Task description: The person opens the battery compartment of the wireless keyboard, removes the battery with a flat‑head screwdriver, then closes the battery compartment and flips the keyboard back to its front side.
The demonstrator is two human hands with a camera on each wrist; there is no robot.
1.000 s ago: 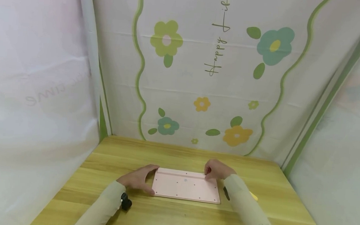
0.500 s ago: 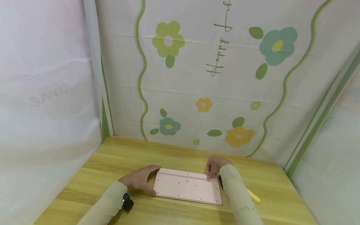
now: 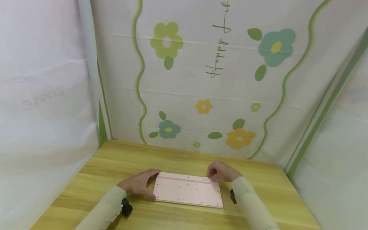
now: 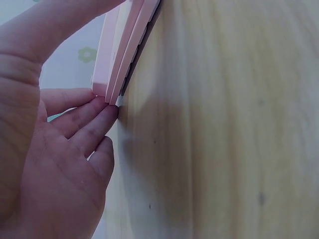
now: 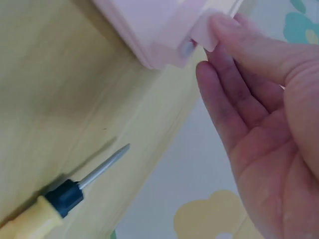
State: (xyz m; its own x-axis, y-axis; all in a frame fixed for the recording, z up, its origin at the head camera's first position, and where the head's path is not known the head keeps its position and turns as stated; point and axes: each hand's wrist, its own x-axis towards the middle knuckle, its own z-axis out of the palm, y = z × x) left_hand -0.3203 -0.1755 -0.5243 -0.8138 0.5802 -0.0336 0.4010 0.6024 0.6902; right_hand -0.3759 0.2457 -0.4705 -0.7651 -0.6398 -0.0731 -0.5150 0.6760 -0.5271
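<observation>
A pink keyboard lies face down on the table, its screw-dotted back upward. My left hand holds its left end, thumb at the near corner and fingers at the far corner. In the left wrist view, those fingertips meet the end of the keyboard. At the far right corner, my right hand pinches a small pale pink cover between thumb and fingers. The cover is tilted up at the keyboard's raised back strip, where a small rectangular outline shows. The curled fingers partly hide that corner.
A screwdriver with a yellow and black handle lies on the wooden table, right of the keyboard; the right sleeve hides it in the head view. White flower-printed cloth hangs behind the table and at both sides.
My right fingers have shifted slightly back from the strip, and a rectangular outline now shows beside them. The yellow screwdriver handle has gone behind the sleeve. My left hand keeps its hold.
</observation>
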